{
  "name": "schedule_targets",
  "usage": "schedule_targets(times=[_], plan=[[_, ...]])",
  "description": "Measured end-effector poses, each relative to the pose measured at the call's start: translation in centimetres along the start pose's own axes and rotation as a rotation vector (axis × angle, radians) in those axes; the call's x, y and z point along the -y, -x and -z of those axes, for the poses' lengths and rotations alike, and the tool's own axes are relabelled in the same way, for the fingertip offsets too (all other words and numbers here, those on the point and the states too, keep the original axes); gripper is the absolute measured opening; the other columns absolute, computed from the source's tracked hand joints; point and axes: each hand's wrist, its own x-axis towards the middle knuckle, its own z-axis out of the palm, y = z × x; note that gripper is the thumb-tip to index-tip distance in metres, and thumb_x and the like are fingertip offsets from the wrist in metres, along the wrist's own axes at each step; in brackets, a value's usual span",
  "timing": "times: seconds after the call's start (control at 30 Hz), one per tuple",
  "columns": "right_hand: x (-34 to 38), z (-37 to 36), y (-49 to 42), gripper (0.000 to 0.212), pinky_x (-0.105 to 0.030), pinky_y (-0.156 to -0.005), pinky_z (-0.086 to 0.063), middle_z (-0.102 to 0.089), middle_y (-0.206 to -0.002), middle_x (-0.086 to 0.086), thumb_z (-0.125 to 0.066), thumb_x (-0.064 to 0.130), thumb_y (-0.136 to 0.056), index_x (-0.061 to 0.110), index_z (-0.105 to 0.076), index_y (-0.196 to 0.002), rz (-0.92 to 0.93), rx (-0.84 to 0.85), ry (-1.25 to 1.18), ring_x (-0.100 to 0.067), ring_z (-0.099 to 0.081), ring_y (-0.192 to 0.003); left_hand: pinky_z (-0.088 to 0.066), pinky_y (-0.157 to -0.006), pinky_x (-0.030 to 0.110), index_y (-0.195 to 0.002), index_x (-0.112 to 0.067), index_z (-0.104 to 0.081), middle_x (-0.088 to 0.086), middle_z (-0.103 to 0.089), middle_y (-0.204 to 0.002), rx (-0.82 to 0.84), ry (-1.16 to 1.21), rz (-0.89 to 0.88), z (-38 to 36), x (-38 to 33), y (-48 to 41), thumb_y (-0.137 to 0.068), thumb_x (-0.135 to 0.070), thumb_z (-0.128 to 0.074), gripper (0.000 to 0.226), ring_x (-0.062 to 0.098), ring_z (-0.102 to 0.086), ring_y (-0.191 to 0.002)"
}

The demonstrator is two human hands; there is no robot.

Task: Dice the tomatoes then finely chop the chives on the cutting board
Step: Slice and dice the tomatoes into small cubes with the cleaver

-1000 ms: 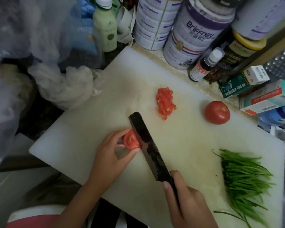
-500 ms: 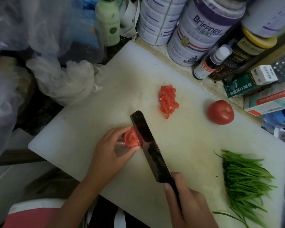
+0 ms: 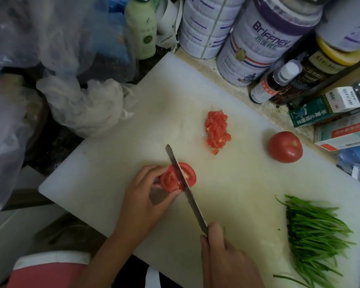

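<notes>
On the white cutting board point(image 3: 116, 159) my left hand point(image 3: 141, 196) pinches a tomato piece point(image 3: 168, 179) between fingers and thumb. My right hand point(image 3: 224, 258) grips the handle of a knife point(image 3: 185, 188), whose blade stands edge-down through the tomato piece; a cut slice point(image 3: 188, 173) leans away to the blade's right. A small heap of diced tomato point(image 3: 216, 130) lies further back. A whole tomato point(image 3: 285, 146) sits at the board's right. A bundle of green chives point(image 3: 314, 235) lies at the near right corner.
Large tins point(image 3: 256, 46), bottles point(image 3: 274, 82) and small boxes point(image 3: 324, 107) crowd the board's far and right edges. Crumpled plastic bags point(image 3: 85, 102) press against the far left edge. A pale green bottle point(image 3: 141, 28) stands behind them.
The knife has turned from lying tilted over the tomato to standing edge-down in it, and a slice now shows to the right of the blade. My left hand kept its hold.
</notes>
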Motion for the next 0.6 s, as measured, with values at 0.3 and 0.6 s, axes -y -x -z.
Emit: schedule_targets(times=[0.3,0.6], plan=[[0.4,-1.6,-2.4,0.025,-0.023,-0.036,-0.010,-0.043,-0.038,0.000,-0.056,0.034,-0.070,0.019,-0.043,-0.086,0.093,0.120,0.121,-0.017,-0.042,-0.024,-0.046,-0.080,0.004,-0.115,-0.029,-0.061,-0.016,-0.057,-0.111,-0.019,0.031,0.053,-0.2,0.5,-0.2,-0.075,-0.045,-0.072,0.045,-0.004,-0.062,-0.093],[1.0,-2.5,-5.6,0.054,-0.026,-0.039,-0.011,-0.048,-0.042,0.001,-0.077,0.014,-0.059,0.009,-0.046,-0.103,0.227,0.064,0.042,-0.021,-0.044,-0.028,-0.044,-0.080,0.005,-0.109,-0.030,-0.062,-0.012,-0.059,-0.106,0.017,0.053,0.098,0.1,0.2,-0.4,-0.073,-0.019,-0.083,0.044,-0.003,-0.062,-0.093]])
